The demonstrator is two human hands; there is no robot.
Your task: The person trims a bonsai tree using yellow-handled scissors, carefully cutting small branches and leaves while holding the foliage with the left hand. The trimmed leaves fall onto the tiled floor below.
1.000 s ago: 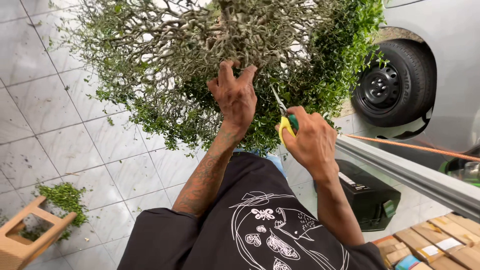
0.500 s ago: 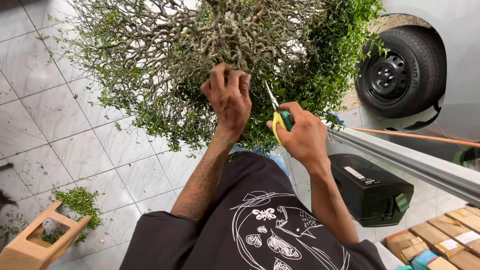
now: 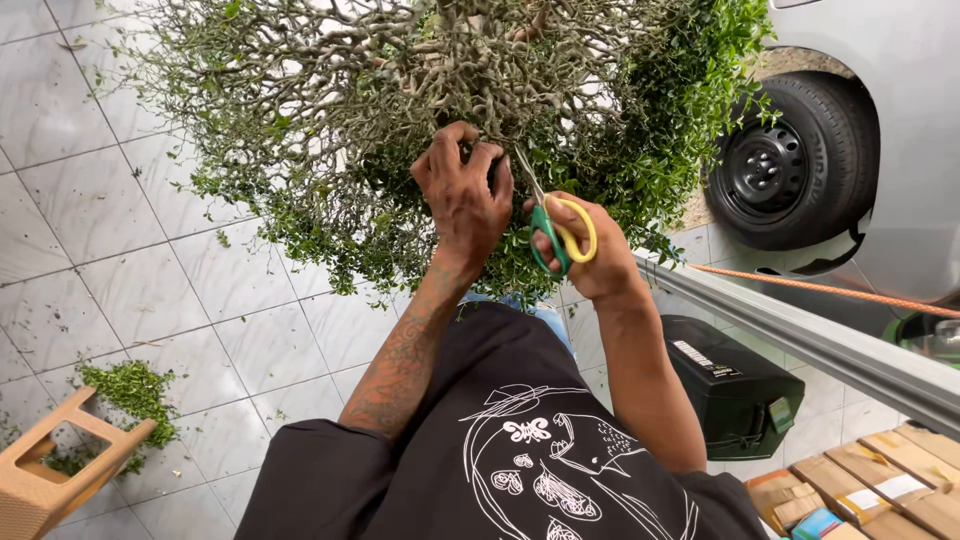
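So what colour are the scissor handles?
Scissor handles: green and yellow, seen in the head view, in the right hand.

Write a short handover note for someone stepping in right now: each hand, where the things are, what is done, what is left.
Left hand: gripping twigs inside the bush.
Right hand: holds the scissors, blades up at the twigs beside the left hand.
Done: a pile of clippings lies on the tiled floor near a wooden stool.
Left: the bush's rim is leafy and uneven, so it probably needs more trimming.
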